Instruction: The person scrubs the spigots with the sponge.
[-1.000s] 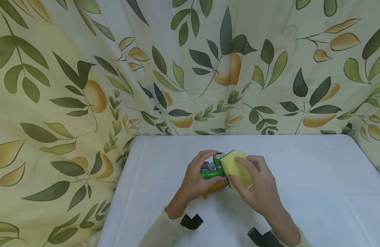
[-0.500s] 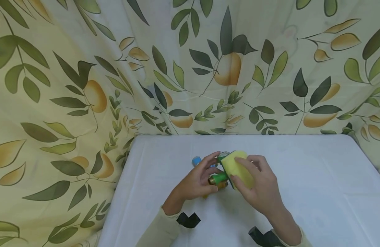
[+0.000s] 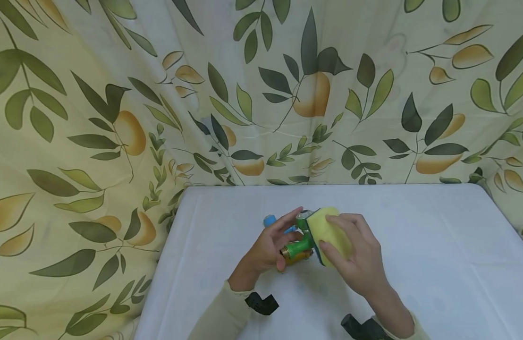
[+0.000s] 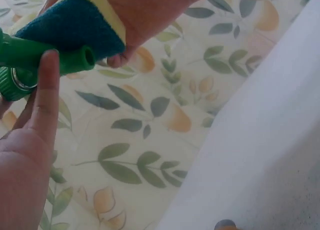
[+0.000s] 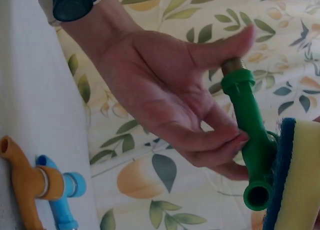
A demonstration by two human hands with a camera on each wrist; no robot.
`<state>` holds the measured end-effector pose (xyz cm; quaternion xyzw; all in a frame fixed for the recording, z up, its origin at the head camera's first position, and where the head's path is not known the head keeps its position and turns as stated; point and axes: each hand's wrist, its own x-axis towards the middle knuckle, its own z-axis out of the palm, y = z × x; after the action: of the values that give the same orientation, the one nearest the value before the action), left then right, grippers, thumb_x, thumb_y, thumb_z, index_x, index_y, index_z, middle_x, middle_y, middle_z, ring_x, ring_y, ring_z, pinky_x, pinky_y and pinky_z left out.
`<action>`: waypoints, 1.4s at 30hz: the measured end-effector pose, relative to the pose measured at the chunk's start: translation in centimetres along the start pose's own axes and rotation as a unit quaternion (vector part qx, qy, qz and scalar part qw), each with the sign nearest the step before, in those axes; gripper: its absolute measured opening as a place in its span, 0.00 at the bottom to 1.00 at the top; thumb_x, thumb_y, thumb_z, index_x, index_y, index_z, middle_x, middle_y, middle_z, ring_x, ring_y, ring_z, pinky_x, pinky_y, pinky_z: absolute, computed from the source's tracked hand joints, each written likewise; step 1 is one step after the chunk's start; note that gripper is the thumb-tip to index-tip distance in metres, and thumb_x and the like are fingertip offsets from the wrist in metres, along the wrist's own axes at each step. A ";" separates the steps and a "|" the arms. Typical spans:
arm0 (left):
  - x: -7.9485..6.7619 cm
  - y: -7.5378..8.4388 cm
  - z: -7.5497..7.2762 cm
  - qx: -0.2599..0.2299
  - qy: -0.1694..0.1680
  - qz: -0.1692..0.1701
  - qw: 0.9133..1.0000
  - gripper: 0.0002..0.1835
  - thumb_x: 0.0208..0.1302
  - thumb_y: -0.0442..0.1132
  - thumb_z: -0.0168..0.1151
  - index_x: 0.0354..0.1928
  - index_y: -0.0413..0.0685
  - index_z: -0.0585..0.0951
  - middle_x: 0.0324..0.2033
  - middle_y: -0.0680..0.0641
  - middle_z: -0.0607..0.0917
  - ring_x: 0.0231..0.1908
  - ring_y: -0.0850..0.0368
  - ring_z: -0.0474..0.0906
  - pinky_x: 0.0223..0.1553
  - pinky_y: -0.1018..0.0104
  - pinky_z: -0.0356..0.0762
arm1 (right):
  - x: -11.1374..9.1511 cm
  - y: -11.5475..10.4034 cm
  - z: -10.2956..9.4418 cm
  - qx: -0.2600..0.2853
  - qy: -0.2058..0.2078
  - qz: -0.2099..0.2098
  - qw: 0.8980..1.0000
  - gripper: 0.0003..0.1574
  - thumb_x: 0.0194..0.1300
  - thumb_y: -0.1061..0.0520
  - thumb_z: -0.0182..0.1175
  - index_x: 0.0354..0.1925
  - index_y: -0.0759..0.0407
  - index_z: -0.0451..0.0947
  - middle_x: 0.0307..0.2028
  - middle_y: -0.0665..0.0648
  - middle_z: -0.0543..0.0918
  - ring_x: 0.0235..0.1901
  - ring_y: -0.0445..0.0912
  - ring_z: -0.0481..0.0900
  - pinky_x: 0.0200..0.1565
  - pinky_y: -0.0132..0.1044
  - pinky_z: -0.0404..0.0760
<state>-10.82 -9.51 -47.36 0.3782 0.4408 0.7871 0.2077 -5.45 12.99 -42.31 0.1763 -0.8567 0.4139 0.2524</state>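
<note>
My left hand [image 3: 261, 249] holds a green plastic tap [image 3: 303, 243] with a brass threaded end, raised over the table. In the right wrist view the left thumb lies by the brass thread, and the curled fingers meet the tap's [image 5: 252, 120] body. A yellow sponge [image 3: 329, 236] with a dark green scouring side is pinched between the thumb and fingers of my right hand [image 3: 363, 250]. The sponge's scouring side [image 4: 75, 27] is right against the tap. Most of the right hand is out of the right wrist view.
On the white table [image 3: 414, 264] lie an orange tap [image 5: 22, 177] and a blue tap [image 5: 60, 207], close together. In the head view both are partly hidden behind the left hand and green tap. A leaf-patterned curtain [image 3: 253, 94] hangs behind and to the left.
The green tap has turned in my left hand, so its brass end now faces toward me and left. The left thumb and fingers have shifted on it. The right hand keeps the sponge nearly in place.
</note>
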 end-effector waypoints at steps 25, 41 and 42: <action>0.5 -0.5 0.8 0.023 0.061 0.059 0.996 0.57 0.61 0.59 0.72 0.79 0.34 0.52 0.60 0.52 0.79 0.58 0.60 0.81 0.56 0.69 0.82 | 0.0 0.3 0.2 -0.023 0.002 -0.021 1.000 0.34 0.47 0.59 0.75 0.57 0.55 0.82 0.48 0.58 0.79 0.45 0.44 0.76 0.44 0.22 0.75; 0.2 -1.0 1.3 0.034 0.070 0.046 0.996 0.57 0.61 0.61 0.71 0.79 0.38 0.52 0.62 0.53 0.78 0.60 0.61 0.78 0.58 0.69 0.80 | -0.1 0.0 0.7 0.045 0.025 -0.184 0.982 0.30 0.72 0.34 0.57 0.48 0.57 0.86 0.44 0.59 0.80 0.45 0.46 0.72 0.47 0.27 0.69; 0.2 -1.0 1.3 0.033 0.070 0.048 0.996 0.57 0.60 0.62 0.71 0.79 0.38 0.53 0.62 0.52 0.78 0.60 0.61 0.79 0.58 0.69 0.80 | -0.2 0.1 0.7 0.033 0.032 -0.178 0.983 0.31 0.72 0.33 0.56 0.48 0.58 0.86 0.44 0.59 0.80 0.45 0.46 0.72 0.46 0.26 0.68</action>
<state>-9.93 -8.12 -47.66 0.3491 0.4618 0.8057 0.1257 -5.56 12.44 -42.83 0.3215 -0.7887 0.3960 0.3431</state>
